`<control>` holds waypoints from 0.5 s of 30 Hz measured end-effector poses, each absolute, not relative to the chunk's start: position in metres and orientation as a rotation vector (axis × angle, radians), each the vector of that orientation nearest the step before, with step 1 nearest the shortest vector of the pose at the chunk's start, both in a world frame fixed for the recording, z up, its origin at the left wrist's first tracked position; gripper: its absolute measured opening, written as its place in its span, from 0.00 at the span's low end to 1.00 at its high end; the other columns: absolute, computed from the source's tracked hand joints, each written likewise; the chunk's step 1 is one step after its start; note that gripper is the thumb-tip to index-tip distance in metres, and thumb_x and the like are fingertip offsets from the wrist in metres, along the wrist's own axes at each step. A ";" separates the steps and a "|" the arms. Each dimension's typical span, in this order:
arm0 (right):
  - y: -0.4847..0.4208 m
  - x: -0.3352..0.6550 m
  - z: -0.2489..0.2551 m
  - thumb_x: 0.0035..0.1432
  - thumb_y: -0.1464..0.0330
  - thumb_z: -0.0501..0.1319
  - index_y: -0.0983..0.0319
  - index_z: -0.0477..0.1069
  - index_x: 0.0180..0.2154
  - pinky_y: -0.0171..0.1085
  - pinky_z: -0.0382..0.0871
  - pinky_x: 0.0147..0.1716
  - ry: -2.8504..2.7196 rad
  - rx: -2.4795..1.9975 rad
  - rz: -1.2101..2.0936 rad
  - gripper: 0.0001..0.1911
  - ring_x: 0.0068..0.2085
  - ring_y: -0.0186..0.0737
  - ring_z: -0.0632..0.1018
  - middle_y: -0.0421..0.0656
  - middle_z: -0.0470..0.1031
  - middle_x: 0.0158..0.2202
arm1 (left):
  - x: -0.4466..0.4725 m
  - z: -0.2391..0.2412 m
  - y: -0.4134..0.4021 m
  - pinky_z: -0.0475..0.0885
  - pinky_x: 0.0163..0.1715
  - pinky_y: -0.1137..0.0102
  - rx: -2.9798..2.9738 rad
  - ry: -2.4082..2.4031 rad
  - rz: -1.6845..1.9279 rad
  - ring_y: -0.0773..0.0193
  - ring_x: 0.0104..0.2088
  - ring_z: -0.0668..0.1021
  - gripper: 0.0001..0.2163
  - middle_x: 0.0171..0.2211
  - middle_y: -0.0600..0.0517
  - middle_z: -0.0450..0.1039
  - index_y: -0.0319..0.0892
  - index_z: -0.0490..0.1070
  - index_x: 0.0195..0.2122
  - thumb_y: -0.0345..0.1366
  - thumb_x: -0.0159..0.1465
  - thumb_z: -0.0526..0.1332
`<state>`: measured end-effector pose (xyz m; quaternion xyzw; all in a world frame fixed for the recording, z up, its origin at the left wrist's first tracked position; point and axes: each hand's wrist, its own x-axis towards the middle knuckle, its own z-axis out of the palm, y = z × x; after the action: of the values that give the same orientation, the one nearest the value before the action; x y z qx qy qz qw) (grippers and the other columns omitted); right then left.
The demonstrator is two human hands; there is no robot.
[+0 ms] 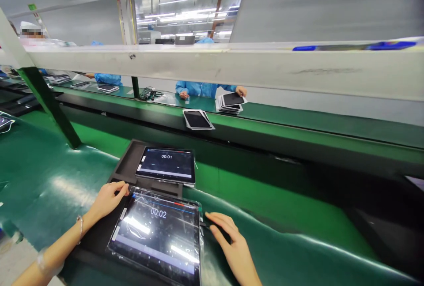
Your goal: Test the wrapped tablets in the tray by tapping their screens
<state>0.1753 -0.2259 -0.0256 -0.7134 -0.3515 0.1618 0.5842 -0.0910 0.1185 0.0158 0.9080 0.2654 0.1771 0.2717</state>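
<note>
A tablet (159,233) in a clear plastic sleeve lies in front of me on a black tray (96,237), its screen lit and reading 00:02. My left hand (107,198) rests on the tablet's upper left corner, fingers curled against its edge. My right hand (230,242) lies flat on the green mat beside the tablet's right edge, fingers stretched out, holding nothing. A second tablet (166,164) sits just behind on a black stand (127,164), its screen reading 00:01.
A green conveyor belt (298,122) runs across behind my station, carrying a tablet (197,119) and a stack of tablets (230,103). Workers in blue sleeves (202,88) stand on the far side. A white beam (232,67) crosses overhead; a green post (49,105) stands at left.
</note>
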 end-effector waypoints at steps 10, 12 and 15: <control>-0.240 0.189 -0.054 0.67 0.41 0.62 0.60 0.78 0.54 0.48 0.56 0.64 -0.508 -1.503 0.421 0.31 0.56 0.58 0.73 0.49 0.77 0.51 | 0.036 0.055 0.145 0.64 0.62 0.61 2.582 0.435 0.625 0.55 0.58 0.73 0.12 0.55 0.45 0.73 0.43 0.67 0.52 0.43 0.73 0.54; -0.240 0.188 -0.053 0.67 0.42 0.63 0.61 0.79 0.52 0.47 0.62 0.60 -0.506 -1.504 0.379 0.31 0.54 0.57 0.74 0.49 0.77 0.51 | 0.077 0.052 0.154 0.62 0.64 0.54 2.616 0.464 0.581 0.51 0.58 0.73 0.10 0.53 0.42 0.73 0.42 0.66 0.49 0.41 0.72 0.58; -0.240 0.189 -0.053 0.65 0.41 0.64 0.62 0.80 0.50 0.46 0.68 0.55 -0.479 -1.473 0.332 0.31 0.52 0.57 0.75 0.50 0.77 0.52 | 0.105 0.046 0.154 0.51 0.65 0.39 2.646 0.547 0.512 0.49 0.56 0.74 0.09 0.50 0.42 0.74 0.42 0.62 0.46 0.41 0.72 0.58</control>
<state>0.1890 -0.2401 -0.0526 -0.6617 -0.2153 0.1494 0.7025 0.1051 0.1538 0.0461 0.9438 0.1950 0.1827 0.1943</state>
